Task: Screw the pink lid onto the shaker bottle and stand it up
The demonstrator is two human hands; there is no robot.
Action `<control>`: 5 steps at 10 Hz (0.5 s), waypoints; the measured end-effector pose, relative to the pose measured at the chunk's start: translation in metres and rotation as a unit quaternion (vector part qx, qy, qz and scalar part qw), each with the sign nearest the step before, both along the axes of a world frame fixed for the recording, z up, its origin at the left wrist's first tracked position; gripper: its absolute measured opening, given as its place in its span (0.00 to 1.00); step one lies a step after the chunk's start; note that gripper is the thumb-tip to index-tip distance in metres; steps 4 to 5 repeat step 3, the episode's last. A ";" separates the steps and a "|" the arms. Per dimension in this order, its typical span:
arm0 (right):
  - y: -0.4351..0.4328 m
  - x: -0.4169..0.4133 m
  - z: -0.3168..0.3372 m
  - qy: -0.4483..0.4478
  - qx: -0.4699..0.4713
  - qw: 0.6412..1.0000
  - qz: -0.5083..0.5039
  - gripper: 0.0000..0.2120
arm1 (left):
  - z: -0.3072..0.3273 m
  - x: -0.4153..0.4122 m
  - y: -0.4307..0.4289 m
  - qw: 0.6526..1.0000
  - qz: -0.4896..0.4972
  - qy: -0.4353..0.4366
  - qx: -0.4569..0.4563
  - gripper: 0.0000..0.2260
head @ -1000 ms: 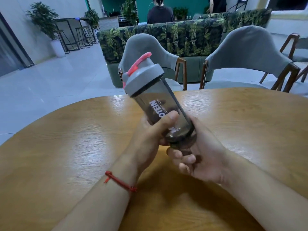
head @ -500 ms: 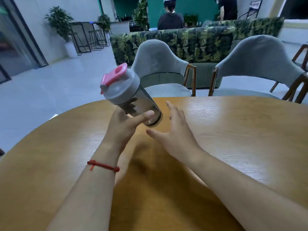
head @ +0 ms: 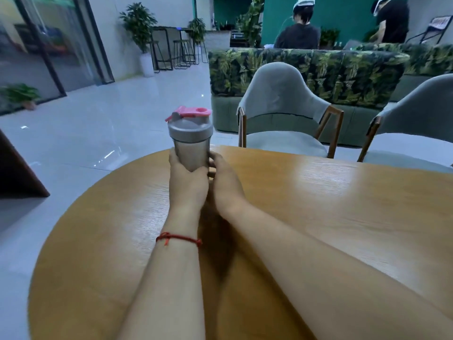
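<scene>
The shaker bottle stands upright at the far left edge of the round wooden table. Its grey lid with the pink flip cap and loop sits on top. My left hand is wrapped around the lower part of the bottle from the near side. My right hand rests against the bottle's right side, fingers touching it. The bottle's base is hidden behind my hands.
Two grey chairs stand at the table's far side, with a leaf-patterned sofa behind them. Two persons are beyond the sofa. Tiled floor lies to the left of the table edge.
The bottle went from tilted in the air to upright at the table's far left edge. My right hand, open and apart half a second ago, now touches its side.
</scene>
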State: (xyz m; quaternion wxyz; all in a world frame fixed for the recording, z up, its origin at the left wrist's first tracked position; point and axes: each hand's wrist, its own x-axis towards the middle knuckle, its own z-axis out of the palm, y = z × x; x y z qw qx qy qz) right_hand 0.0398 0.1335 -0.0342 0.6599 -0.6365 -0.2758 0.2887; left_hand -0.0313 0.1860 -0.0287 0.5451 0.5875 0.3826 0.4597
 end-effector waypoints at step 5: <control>0.018 0.000 0.000 0.013 0.019 0.999 0.043 0.23 | 0.000 0.006 -0.003 0.996 0.071 0.047 -0.040 0.38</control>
